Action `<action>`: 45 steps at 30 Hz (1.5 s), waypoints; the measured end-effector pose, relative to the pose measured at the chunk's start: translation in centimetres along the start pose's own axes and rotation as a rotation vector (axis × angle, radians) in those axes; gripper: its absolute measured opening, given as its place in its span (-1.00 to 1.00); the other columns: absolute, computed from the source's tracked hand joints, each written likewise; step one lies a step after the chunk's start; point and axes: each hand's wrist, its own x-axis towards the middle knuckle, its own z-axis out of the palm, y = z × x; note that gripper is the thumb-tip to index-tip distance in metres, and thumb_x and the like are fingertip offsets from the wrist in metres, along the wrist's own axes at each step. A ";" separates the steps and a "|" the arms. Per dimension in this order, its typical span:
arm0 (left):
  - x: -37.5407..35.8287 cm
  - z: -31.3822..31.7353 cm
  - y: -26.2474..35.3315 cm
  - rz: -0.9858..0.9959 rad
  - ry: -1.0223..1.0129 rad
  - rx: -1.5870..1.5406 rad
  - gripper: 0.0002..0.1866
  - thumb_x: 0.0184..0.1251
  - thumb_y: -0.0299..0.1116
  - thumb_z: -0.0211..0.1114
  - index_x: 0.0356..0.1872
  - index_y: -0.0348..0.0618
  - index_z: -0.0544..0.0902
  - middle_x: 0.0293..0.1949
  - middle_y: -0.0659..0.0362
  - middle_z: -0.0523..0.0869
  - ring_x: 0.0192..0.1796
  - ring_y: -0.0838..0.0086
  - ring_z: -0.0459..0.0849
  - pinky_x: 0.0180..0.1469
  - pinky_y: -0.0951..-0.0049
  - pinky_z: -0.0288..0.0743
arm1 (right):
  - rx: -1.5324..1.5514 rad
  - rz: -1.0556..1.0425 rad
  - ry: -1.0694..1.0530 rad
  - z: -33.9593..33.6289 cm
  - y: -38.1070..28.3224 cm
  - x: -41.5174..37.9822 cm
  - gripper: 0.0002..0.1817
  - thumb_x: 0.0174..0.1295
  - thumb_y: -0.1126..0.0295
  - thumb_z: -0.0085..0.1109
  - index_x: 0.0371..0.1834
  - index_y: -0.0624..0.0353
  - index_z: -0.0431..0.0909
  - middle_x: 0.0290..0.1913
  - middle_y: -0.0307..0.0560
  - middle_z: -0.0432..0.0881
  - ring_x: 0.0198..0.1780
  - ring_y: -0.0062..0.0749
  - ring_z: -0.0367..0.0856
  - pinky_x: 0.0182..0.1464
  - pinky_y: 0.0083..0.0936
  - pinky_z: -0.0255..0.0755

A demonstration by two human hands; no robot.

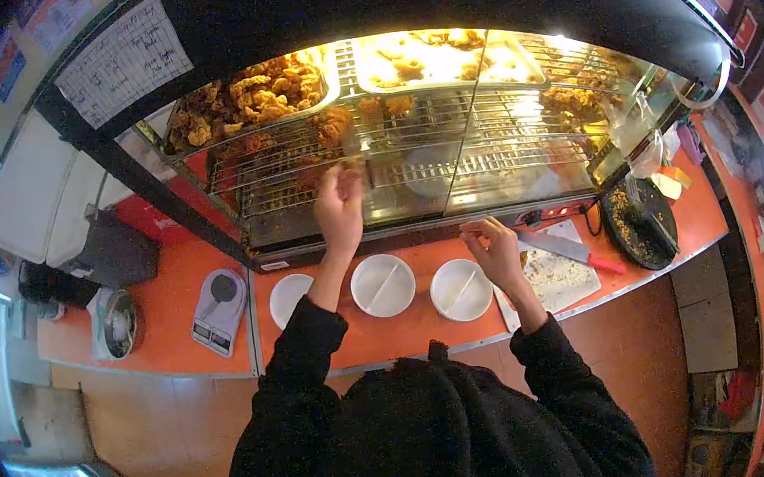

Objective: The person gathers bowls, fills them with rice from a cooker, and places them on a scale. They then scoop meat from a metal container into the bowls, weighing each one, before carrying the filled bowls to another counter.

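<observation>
My left hand (340, 215) reaches up in front of the lower wire rack (392, 157) of a lit food warmer, its fingers smeared by motion. Just above the fingertips, a piece of fried chicken (332, 126) lies on the rack. My right hand (494, 249) hovers near the warmer's front edge, fingers loosely bent and apart, with nothing in it. Beneath my arms stand three white divided bowls: a left bowl (287, 298), partly behind my forearm, a middle bowl (383, 285) and a right bowl (461, 300) just below my right hand.
To the right, a knife (557, 247) lies across a white cutting board (569, 288) with crumbs. A black pan (655, 250) holds crumbs farther right. On the left are a kitchen scale (219, 312) and a metal pot (120, 323). Trays of fried chicken (276, 90) fill the upper shelf.
</observation>
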 end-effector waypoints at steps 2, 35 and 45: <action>-0.1 1.6 0.1 -0.031 -0.057 0.032 -0.76 0.03 -0.55 0.04 -0.21 -0.27 0.42 -0.31 0.15 0.58 -0.30 0.49 0.56 -0.20 0.51 0.40 | 0.003 -0.006 -0.012 -0.4 0.7 -0.1 -0.87 -0.06 0.49 0.12 -0.41 0.27 0.50 -0.41 -0.02 0.53 -0.40 -0.30 0.53 -0.34 -0.50 0.39; 5.5 8.2 -10.4 -0.784 -0.149 -1.070 -0.90 0.17 -0.49 0.02 -0.30 -0.21 0.47 -0.27 0.07 0.51 -0.24 0.39 0.54 -0.29 0.43 0.52 | 0.178 0.306 -0.373 4.4 0.5 -6.7 -0.79 0.01 0.32 0.12 -0.39 0.26 0.52 -0.51 0.01 0.57 -0.49 -0.41 0.56 -0.44 -0.55 0.39; 2.4 3.6 -5.5 -0.688 -0.101 -0.981 -0.79 0.04 -0.25 0.04 -0.40 -0.18 0.45 -0.42 0.07 0.58 -0.36 0.28 0.58 -0.23 0.31 0.46 | 0.790 0.352 -0.239 4.8 -0.2 0.0 -0.57 0.07 0.35 0.09 0.01 0.24 0.27 -0.29 -0.07 0.53 -0.37 -0.51 0.51 -0.36 -0.63 0.38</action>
